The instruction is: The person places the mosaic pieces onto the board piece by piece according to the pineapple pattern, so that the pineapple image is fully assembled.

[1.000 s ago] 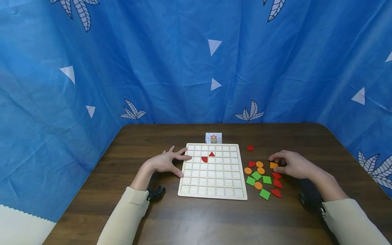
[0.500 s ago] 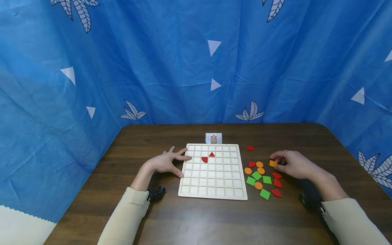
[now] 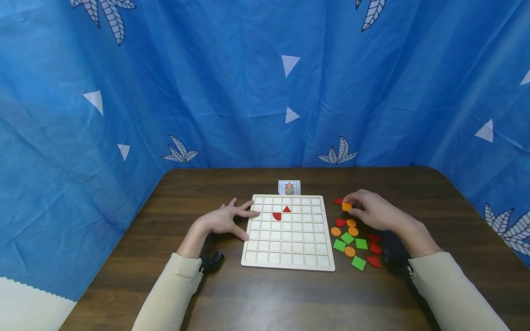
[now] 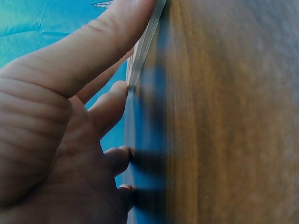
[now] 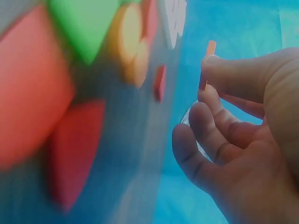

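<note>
Between thumb and fingertips my right hand (image 3: 374, 210) pinches an orange square tile (image 3: 346, 207), held above the table right of the board. The right wrist view shows that orange tile (image 5: 208, 63) edge-on, clear of the table. My left hand (image 3: 223, 219) spreads its fingers at the left edge of the white gridded board (image 3: 285, 248), thumb and fingertips on its rim. In the left wrist view the thumb (image 4: 88, 46) lies along the board's edge (image 4: 145, 46). A red triangle (image 3: 286, 209) and a red quarter-circle tile (image 3: 277, 216) sit in the board's cells.
Right of the board lie loose tiles: several green squares (image 3: 361, 244), several orange discs (image 3: 349, 251) and several red pieces (image 3: 374, 262). One red piece (image 3: 338, 201) lies farther back, near the right hand. A small pattern card (image 3: 289, 187) is behind the board. A blue curtain (image 3: 248, 92) surrounds the table.
My right hand has picked up the orange square tile and carried it left and farther back, toward the board. The left hand and the board stay where they were.
</note>
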`<state>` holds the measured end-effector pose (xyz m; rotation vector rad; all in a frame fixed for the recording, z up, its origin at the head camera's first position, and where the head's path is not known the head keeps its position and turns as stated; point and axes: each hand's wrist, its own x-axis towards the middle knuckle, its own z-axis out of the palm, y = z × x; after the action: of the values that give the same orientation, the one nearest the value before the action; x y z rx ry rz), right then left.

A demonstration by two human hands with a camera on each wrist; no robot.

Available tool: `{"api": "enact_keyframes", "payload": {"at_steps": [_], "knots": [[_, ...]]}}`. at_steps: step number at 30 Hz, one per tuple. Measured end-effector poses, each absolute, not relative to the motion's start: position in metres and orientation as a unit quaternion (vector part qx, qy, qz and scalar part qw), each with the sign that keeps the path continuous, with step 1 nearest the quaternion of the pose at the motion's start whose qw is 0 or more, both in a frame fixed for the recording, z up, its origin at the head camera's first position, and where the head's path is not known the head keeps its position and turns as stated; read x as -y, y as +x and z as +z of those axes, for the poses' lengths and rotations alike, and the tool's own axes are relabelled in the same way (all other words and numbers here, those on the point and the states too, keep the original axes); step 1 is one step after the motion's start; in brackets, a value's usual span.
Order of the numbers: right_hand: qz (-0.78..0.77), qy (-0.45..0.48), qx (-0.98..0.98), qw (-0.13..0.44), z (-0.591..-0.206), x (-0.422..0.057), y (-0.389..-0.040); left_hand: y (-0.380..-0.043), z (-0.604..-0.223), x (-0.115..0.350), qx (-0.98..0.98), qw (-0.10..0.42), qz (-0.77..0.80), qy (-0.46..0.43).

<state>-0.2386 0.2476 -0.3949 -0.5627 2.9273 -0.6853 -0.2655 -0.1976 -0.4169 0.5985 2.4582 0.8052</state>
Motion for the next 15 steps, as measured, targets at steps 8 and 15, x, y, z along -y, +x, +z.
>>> {"api": "enact_keyframes", "payload": {"at_steps": [8, 15], "knots": [[-0.233, -0.191, -0.952, 0.056, -0.391, -0.203, -0.250, -0.265, -0.417, 0.197, -0.899, 0.244, 0.291, 0.218], [-0.241, -0.207, -0.946, 0.067, -0.390, -0.163, -0.254, -0.266, -0.418, 0.198, -0.899, 0.241, 0.290, 0.221]]}}
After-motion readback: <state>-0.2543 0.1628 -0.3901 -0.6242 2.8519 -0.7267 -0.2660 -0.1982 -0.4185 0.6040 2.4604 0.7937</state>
